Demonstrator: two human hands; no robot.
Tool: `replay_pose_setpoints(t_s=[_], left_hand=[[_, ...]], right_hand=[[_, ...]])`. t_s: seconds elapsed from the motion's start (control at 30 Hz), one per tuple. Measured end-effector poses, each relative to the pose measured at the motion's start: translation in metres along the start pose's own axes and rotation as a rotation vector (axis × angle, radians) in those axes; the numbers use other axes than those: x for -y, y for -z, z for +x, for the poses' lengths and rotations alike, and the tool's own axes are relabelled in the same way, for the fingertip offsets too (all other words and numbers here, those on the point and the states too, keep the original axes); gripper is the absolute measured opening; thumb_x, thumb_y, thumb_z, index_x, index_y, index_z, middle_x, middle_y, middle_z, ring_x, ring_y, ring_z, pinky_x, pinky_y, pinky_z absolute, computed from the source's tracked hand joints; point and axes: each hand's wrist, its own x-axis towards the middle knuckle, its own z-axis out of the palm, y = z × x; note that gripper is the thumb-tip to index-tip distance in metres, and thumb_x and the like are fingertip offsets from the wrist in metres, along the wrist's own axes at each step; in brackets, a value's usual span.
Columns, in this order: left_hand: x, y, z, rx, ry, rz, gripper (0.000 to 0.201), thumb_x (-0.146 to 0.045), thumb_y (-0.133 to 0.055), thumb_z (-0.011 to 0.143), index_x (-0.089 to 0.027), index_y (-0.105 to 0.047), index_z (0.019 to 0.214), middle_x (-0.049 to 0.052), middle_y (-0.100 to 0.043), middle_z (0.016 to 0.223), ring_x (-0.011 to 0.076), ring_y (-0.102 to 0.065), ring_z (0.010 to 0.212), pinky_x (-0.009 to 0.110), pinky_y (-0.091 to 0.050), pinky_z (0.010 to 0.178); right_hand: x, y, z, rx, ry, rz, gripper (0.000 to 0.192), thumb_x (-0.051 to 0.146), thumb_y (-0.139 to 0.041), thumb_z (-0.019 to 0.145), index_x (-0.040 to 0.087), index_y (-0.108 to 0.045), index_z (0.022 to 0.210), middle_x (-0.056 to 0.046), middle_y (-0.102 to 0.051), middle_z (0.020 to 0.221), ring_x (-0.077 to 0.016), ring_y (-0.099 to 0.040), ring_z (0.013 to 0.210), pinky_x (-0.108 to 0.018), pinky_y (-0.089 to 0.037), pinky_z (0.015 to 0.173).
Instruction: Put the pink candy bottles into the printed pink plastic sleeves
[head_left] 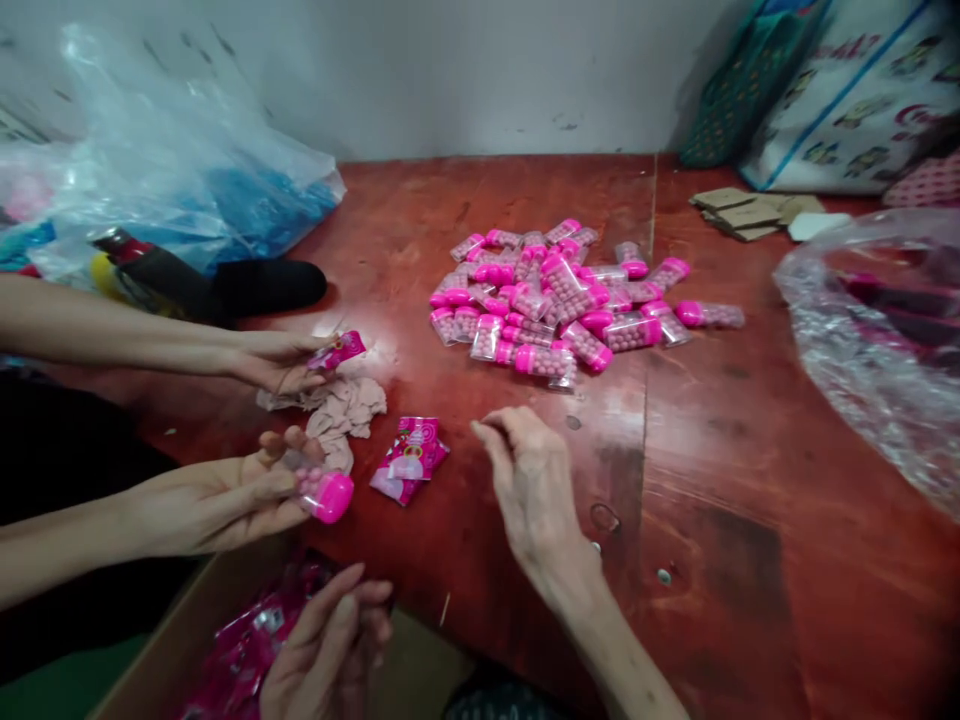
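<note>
My right hand (534, 490) hovers over the red table, thumb and index finger drawn together; nothing shows between the tips, and its palm side is hidden. Low in view, my left hand (330, 640) is loosely curled with fingers apart, above a cardboard box (161, 635) of shiny pink packets (244, 645). Between my hands and the pile lie a few pink printed sachets (411, 452), overlapping. Beyond is a heap of clear bottles with pink caps and pink beads (544, 295). A co-worker's hand (225, 495) at the left holds one such bottle (324, 494); their other hand (274, 362) holds a pink sachet (337, 350).
A crumpled pale cloth (349, 410) lies beside the co-worker's hands. Behind it are a black object (270, 287) and a clear plastic bag with blue contents (247, 205). On the right are flat cardboard pieces (739, 212), a clear plastic bag (862, 350) and a printed bag (847, 110).
</note>
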Motion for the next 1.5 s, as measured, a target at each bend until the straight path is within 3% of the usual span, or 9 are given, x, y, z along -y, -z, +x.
replay_pose_setpoints(t_s=[0.17, 0.27, 0.67, 0.83, 0.97, 1.07, 1.3, 1.43, 1.5], left_hand=[[-0.004, -0.031, 0.02, -0.039, -0.393, 0.143, 0.022, -0.023, -0.072, 0.066, -0.017, -0.068, 0.087, 0.002, -0.071, 0.081, 0.01, -0.059, 0.062, 0.017, -0.047, 0.057], [0.0, -0.04, 0.036, -0.079, -0.503, 0.209, 0.021, -0.023, -0.07, 0.068, -0.016, -0.069, 0.088, 0.003, -0.071, 0.08, 0.0125, -0.06, 0.065, 0.021, -0.049, 0.06], [0.013, -0.047, 0.051, -0.089, -0.701, 0.405, 0.02, -0.027, -0.063, 0.074, -0.018, -0.068, 0.091, 0.002, -0.065, 0.076, 0.0152, -0.058, 0.064, 0.026, -0.048, 0.063], [-0.001, -0.055, 0.049, -0.101, -0.894, 0.435, 0.016, -0.021, -0.067, 0.07, -0.023, -0.071, 0.086, 0.005, -0.066, 0.09, 0.021, -0.057, 0.089, 0.034, -0.041, 0.089], [-0.013, -0.062, 0.046, -0.075, -1.009, 0.469, 0.015, -0.018, -0.066, 0.071, -0.025, -0.072, 0.083, 0.005, -0.067, 0.086, 0.0222, -0.057, 0.092, 0.038, -0.035, 0.097], [-0.019, -0.066, 0.047, -0.069, -0.949, 0.428, 0.016, -0.021, -0.064, 0.074, -0.024, -0.07, 0.089, 0.006, -0.067, 0.091, 0.0222, -0.058, 0.092, 0.037, -0.039, 0.092], [-0.038, -0.084, 0.054, 0.17, -0.489, 0.147, 0.027, -0.028, -0.066, 0.074, -0.017, -0.067, 0.098, 0.008, -0.068, 0.096, 0.0191, -0.062, 0.087, 0.028, -0.047, 0.077], [-0.041, -0.088, 0.059, 0.261, -0.474, 0.203, 0.01, -0.023, -0.066, 0.073, -0.015, -0.07, 0.077, 0.003, -0.065, 0.07, 0.0144, -0.058, 0.068, 0.024, -0.046, 0.066], [-0.04, -0.087, 0.06, 0.212, -0.491, 0.19, 0.01, -0.024, -0.067, 0.072, -0.015, -0.07, 0.071, 0.001, -0.062, 0.064, 0.014, -0.056, 0.064, 0.023, -0.045, 0.062]], right_hand=[[0.015, -0.058, -0.012, 0.051, -0.035, -0.07, 0.024, 0.041, -0.064, 0.077, 0.018, -0.061, 0.08, -0.005, -0.06, 0.079, -0.0198, -0.056, 0.07, -0.028, -0.038, 0.059], [0.013, -0.074, -0.01, 0.047, -0.06, -0.127, 0.016, 0.034, -0.066, 0.077, 0.019, -0.061, 0.074, -0.005, -0.061, 0.079, -0.0222, -0.054, 0.076, -0.029, -0.035, 0.06], [0.0, -0.072, -0.011, 0.075, 0.056, -0.105, 0.025, 0.018, -0.05, 0.088, 0.02, -0.064, 0.067, -0.002, -0.059, 0.066, -0.0176, -0.047, 0.07, -0.027, -0.028, 0.056], [-0.002, -0.072, -0.014, 0.016, 0.141, -0.046, 0.025, 0.015, -0.042, 0.091, 0.02, -0.065, 0.084, -0.005, -0.061, 0.074, -0.0199, -0.048, 0.074, -0.027, -0.031, 0.057], [-0.003, -0.073, -0.014, -0.055, 0.148, 0.061, 0.035, 0.024, -0.034, 0.095, 0.018, -0.059, 0.072, -0.006, -0.058, 0.071, -0.0198, -0.047, 0.07, -0.028, -0.035, 0.06], [-0.004, -0.075, -0.013, -0.066, 0.146, 0.149, 0.04, 0.031, -0.03, 0.096, 0.02, -0.052, 0.065, -0.003, -0.054, 0.063, -0.0176, -0.046, 0.063, -0.027, -0.036, 0.059], [-0.001, -0.081, -0.014, 0.057, 0.176, 0.29, 0.04, 0.03, -0.029, 0.097, 0.019, -0.048, 0.063, 0.001, -0.049, 0.06, -0.0125, -0.048, 0.053, -0.022, -0.037, 0.051], [0.002, -0.078, -0.014, 0.116, 0.218, 0.32, 0.04, 0.032, -0.031, 0.095, 0.019, -0.053, 0.065, -0.001, -0.049, 0.061, -0.0146, -0.048, 0.057, -0.024, -0.037, 0.053], [0.004, -0.073, -0.013, 0.156, 0.212, 0.349, 0.035, 0.032, -0.036, 0.094, 0.02, -0.057, 0.068, -0.001, -0.054, 0.063, -0.0153, -0.051, 0.061, -0.024, -0.039, 0.056]])
